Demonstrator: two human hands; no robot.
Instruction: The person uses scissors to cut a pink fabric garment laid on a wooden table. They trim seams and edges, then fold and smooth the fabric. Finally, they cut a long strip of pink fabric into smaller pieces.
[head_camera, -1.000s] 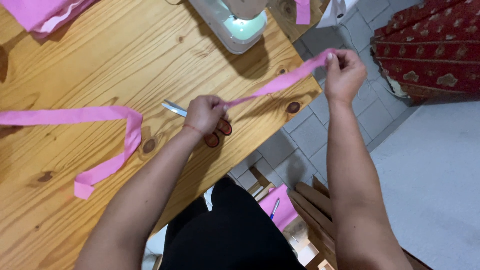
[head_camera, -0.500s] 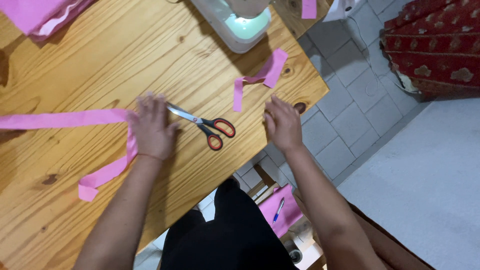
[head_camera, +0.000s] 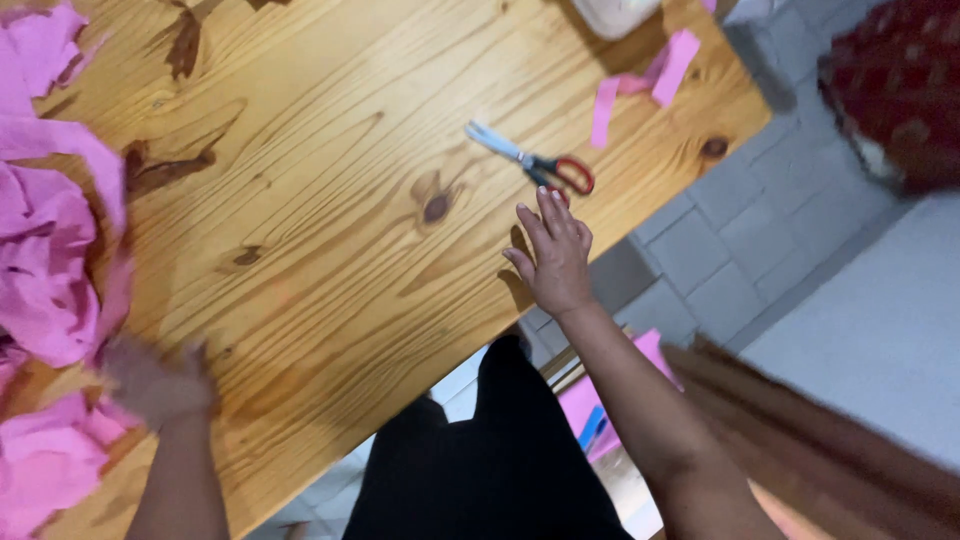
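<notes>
My right hand (head_camera: 555, 262) lies flat at the near edge of the wooden table (head_camera: 330, 200), fingers spread and holding nothing. Just beyond its fingertips lie red-handled scissors (head_camera: 535, 165), blades pointing left. A short cut pink strip (head_camera: 640, 80) rests farther back, near the table's right corner. My left hand (head_camera: 155, 380) is blurred at the lower left, against a heap of crumpled pink material (head_camera: 50, 290). Its grip cannot be made out.
The base of a white machine (head_camera: 610, 12) stands at the table's far edge. Grey floor tiles (head_camera: 720, 250) lie to the right of the table. A dark red patterned cloth (head_camera: 900, 90) shows at the upper right. Something pink (head_camera: 600, 400) sits below the table edge.
The view has swung left. My left hand moved left off the long strip to the pink heap. My right hand slid nearer the scissors and spread flat.
</notes>
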